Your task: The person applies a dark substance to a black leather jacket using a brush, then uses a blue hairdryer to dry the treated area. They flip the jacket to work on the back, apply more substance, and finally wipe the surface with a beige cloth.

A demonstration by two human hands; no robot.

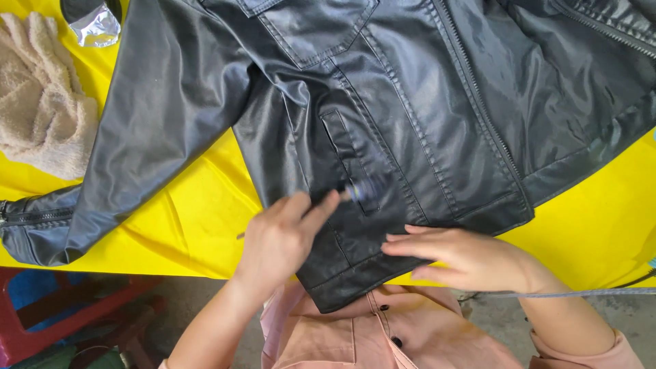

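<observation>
- Black leather jacket (pixel 410 102) lies spread front-up on a yellow cloth-covered table (pixel 198 219), zip open, one sleeve stretched toward the table's left edge, hem hanging just over the near edge.
- Left hand (pixel 280 239) is over the jacket's lower front panel, fingers drawn together around a thin tool, prob. a small brush (pixel 359 191); its head is motion-blurred and sits on the leather right by the slit pocket (pixel 348 160). A sliver of the handle's back end pokes out behind the hand.
- Right hand (pixel 458 256) lies flat w/ fingers stretched out and close together, palm down, pressing the jacket's hem near the bottom of the zip; it pinches nothing.
- The two hands are near each other, w/ a strip of leather between them.
- Beige fluffy towel (pixel 41 102) sits bunched at the table's far-left corner, apart from the jacket's sleeve.
- Crumpled silver foil pouch (pixel 96 27) lies at the top edge, just beside the towel and touching the jacket's shoulder.
- Red plastic stool (pixel 61 321) stands on the floor below the table, lower left.
- Person wears a pink buttoned garment (pixel 355 335), seen at bottom of frame.
</observation>
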